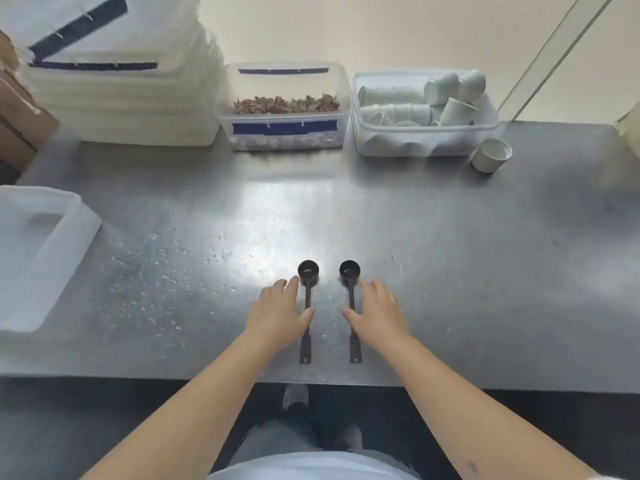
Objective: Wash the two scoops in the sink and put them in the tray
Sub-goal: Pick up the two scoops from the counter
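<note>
Two dark long-handled scoops lie side by side on the steel counter (450,271), bowls pointing away from me. The left scoop (307,348) has my left hand (278,315) lying over its handle, fingers spread, thumb touching the handle. The right scoop (355,351) sits under the inner edge of my right hand (375,313), also flat with fingers apart. Neither scoop is lifted or gripped. A white plastic tray (41,258) stands at the left edge of the counter. No sink is in view.
Along the back wall stand a stack of white lidded bins (117,81), a clear box of brown flakes (284,109) and a clear box of white paper cups (422,112). One loose paper cup (490,155) lies beside it. Water droplets (166,271) speckle the counter's left half.
</note>
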Demonstrator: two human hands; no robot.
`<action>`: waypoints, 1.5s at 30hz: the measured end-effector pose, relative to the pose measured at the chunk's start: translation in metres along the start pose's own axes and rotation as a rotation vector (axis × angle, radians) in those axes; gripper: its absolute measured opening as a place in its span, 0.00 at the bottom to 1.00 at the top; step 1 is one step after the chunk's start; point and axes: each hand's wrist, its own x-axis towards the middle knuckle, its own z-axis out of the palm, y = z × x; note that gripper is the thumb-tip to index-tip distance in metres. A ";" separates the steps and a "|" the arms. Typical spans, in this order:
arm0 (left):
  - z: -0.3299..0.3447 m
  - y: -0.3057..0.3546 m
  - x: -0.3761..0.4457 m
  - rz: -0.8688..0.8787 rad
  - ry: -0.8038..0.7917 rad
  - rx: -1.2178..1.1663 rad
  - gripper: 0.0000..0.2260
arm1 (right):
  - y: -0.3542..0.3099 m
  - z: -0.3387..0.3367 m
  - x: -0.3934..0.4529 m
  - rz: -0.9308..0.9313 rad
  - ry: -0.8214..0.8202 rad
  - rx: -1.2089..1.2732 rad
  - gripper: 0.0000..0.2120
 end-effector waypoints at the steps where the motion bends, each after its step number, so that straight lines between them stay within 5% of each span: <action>1: 0.001 -0.002 0.003 0.001 -0.019 -0.043 0.32 | -0.002 0.002 0.003 0.027 0.001 0.019 0.32; 11: 0.028 -0.016 0.040 -0.061 -0.099 -0.330 0.13 | -0.009 0.026 0.028 0.319 0.020 0.280 0.14; 22: 0.030 -0.019 0.065 -0.163 -0.129 -0.350 0.04 | -0.003 0.020 0.051 0.354 -0.062 0.335 0.07; 35: 0.018 -0.025 0.084 -0.358 -0.324 -0.686 0.09 | 0.015 0.004 0.067 0.381 -0.302 0.615 0.08; 45: 0.006 -0.022 0.059 -0.343 -0.407 -0.979 0.05 | 0.019 -0.012 0.058 0.372 -0.424 0.814 0.06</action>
